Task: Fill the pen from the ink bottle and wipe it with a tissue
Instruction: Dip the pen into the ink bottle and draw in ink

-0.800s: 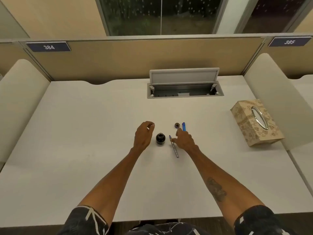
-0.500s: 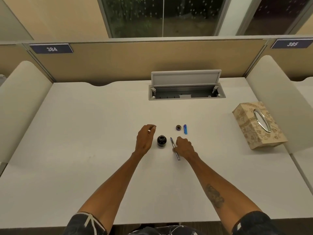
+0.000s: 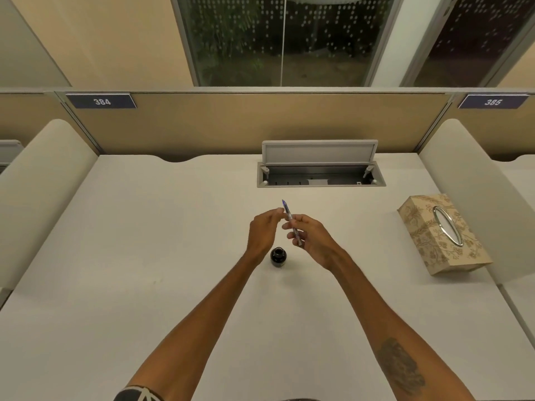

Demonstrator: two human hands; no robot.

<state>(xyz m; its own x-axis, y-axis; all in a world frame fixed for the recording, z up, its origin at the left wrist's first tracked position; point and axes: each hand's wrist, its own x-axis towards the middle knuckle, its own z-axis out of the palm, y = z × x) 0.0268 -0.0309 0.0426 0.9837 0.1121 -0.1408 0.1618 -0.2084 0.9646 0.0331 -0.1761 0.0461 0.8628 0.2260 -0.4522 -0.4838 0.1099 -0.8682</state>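
My right hand [image 3: 314,241] has its grip closed around the pen [image 3: 291,221], raised above the middle of the table [image 3: 144,256]; the barrel runs through my fingers and its blue tip points up and away toward the far edge. My left hand [image 3: 262,234] sits just beside it, thumb and forefinger pinched together near the upper part of the pen; they seem to touch the barrel, though the view is too small to be sure, and I cannot tell whether they have hold of anything. The ink bottle [image 3: 278,257] stands upright on the table below and between my wrists, its mouth uncapped. The tissue box [image 3: 443,233] lies near the right edge, well apart from both hands.
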